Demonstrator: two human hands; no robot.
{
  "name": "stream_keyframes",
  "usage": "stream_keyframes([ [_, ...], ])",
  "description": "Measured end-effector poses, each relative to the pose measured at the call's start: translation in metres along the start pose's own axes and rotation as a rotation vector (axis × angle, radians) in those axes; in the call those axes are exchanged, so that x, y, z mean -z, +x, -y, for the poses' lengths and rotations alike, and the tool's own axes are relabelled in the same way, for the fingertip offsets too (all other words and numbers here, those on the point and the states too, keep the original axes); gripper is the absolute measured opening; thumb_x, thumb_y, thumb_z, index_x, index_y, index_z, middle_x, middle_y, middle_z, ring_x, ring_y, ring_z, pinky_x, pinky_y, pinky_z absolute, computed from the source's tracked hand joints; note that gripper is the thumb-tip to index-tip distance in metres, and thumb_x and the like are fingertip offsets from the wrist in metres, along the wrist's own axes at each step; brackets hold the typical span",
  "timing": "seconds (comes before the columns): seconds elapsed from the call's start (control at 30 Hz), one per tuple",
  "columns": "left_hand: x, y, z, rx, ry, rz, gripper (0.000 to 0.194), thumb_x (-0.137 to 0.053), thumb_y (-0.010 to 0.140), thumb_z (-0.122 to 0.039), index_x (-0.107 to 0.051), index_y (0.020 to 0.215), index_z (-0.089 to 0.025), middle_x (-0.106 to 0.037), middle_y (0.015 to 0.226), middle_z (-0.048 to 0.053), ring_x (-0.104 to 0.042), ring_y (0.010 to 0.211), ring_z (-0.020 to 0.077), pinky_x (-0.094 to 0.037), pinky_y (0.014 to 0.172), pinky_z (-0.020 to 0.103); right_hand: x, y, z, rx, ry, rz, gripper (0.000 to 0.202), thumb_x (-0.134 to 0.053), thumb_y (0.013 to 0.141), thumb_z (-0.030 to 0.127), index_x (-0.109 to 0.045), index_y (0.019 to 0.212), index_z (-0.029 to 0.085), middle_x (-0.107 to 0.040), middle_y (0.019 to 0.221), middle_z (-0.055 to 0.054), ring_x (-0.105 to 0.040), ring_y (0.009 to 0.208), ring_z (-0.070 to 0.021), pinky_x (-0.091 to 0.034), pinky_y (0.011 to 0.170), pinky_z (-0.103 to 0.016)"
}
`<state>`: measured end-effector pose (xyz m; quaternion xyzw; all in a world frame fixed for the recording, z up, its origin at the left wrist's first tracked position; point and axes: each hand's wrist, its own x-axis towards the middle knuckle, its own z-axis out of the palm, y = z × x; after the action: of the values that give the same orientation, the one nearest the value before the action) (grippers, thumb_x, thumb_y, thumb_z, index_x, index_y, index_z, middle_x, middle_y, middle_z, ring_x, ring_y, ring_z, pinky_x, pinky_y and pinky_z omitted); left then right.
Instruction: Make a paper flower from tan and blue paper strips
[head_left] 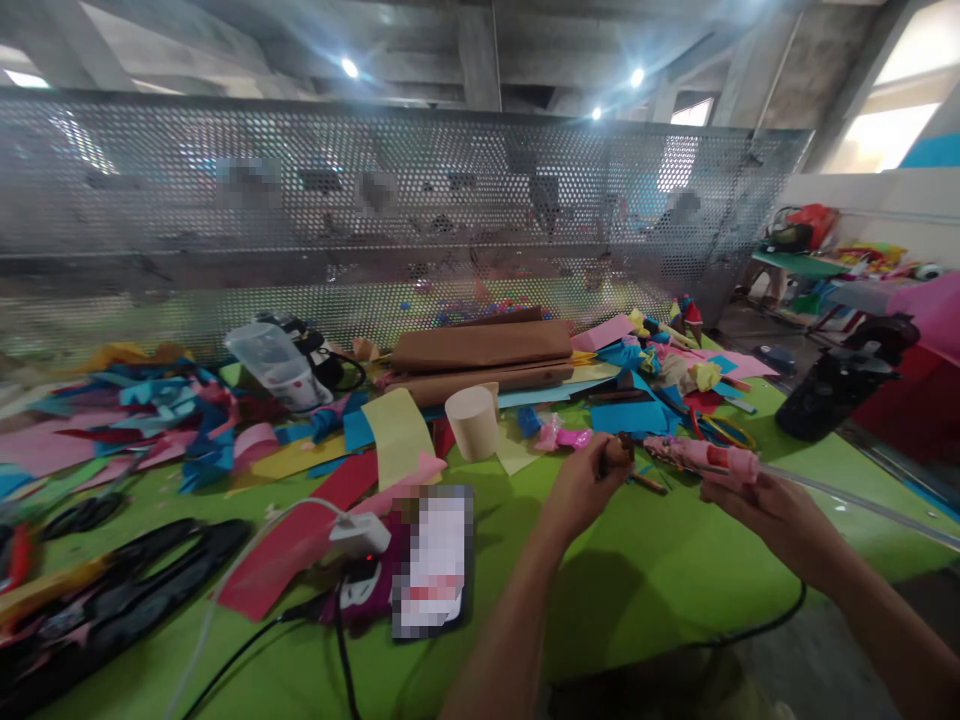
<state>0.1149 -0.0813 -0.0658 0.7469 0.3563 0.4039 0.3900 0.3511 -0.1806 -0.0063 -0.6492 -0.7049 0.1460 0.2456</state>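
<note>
My right hand is closed around a pink hot glue gun, with a long pale stick reaching out behind it to the right. The gun's nozzle end points left, toward my left hand. Pinched in the fingers of my left hand is a small brown piece; blur and the fingers hide what kind it is. Just past this hand lies a shiny pink wrapped scrap on the green table. A cream paper roll stands to the left of it.
A phone lies beside a power strip with a white charger and cables. Coloured paper scraps, folded brown sheets and a clear plastic cup line the back. A black tumbler stands right; perforated metal panels rise behind.
</note>
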Motion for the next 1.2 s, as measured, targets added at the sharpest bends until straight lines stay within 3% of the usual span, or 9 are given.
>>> stream_keyframes([
  [0.23,0.001,0.000,-0.002,-0.040,-0.003,0.009,0.009,-0.063,0.088,-0.022,-0.054,0.090,-0.020,-0.059,0.084,-0.002,-0.050,0.075,0.0130,-0.035,0.068,0.024,0.000,-0.001,-0.005,-0.003,0.005,-0.005,0.045,-0.052,0.093,0.062,-0.076,0.106,0.026,-0.079,0.102,-0.006,-0.072,0.091,-0.0333,-0.055,0.084,-0.043],
  [0.4,0.002,-0.001,-0.003,-0.030,0.063,0.006,0.011,-0.064,0.088,-0.024,-0.054,0.090,-0.020,-0.059,0.083,-0.002,-0.049,0.073,0.0131,-0.033,0.066,0.024,-0.003,0.002,-0.006,0.025,0.014,-0.003,0.046,-0.052,0.094,0.057,-0.072,0.123,0.027,-0.076,0.117,-0.008,-0.070,0.104,-0.0346,-0.052,0.095,-0.046],
  [0.57,0.002,-0.001,-0.001,-0.047,0.074,-0.007,0.011,-0.064,0.088,-0.025,-0.054,0.092,-0.021,-0.060,0.085,-0.002,-0.050,0.074,0.0133,-0.033,0.067,0.024,-0.001,0.001,-0.003,-0.001,0.013,-0.003,0.049,-0.053,0.092,0.061,-0.073,0.120,0.026,-0.076,0.120,-0.009,-0.070,0.106,-0.0374,-0.052,0.095,-0.048],
  [0.77,0.002,0.000,0.000,-0.026,0.120,-0.013,0.010,-0.063,0.088,-0.024,-0.056,0.095,-0.021,-0.062,0.087,-0.002,-0.051,0.074,0.0139,-0.032,0.066,0.025,0.009,-0.002,0.014,0.014,-0.002,0.021,0.049,-0.051,0.093,0.060,-0.078,0.107,0.022,-0.079,0.102,-0.010,-0.073,0.091,-0.0361,-0.055,0.087,-0.042],
  [0.9,0.003,0.000,-0.001,-0.051,0.137,-0.004,0.010,-0.063,0.086,-0.020,-0.056,0.093,-0.021,-0.063,0.089,-0.001,-0.052,0.077,0.0146,-0.034,0.069,0.025,0.010,-0.002,0.015,0.012,-0.046,0.014,0.051,-0.048,0.094,0.061,-0.077,0.109,0.022,-0.079,0.095,-0.010,-0.073,0.086,-0.0352,-0.054,0.089,-0.042],
  [1.2,0.003,-0.001,-0.002,-0.063,0.157,0.008,0.008,-0.061,0.086,-0.018,-0.055,0.089,-0.021,-0.062,0.086,0.000,-0.053,0.075,0.0151,-0.035,0.069,0.026,0.000,0.002,0.002,0.065,-0.036,-0.041,0.048,-0.052,0.093,0.057,-0.074,0.119,0.023,-0.077,0.116,-0.011,-0.071,0.102,-0.0381,-0.053,0.096,-0.045],
])
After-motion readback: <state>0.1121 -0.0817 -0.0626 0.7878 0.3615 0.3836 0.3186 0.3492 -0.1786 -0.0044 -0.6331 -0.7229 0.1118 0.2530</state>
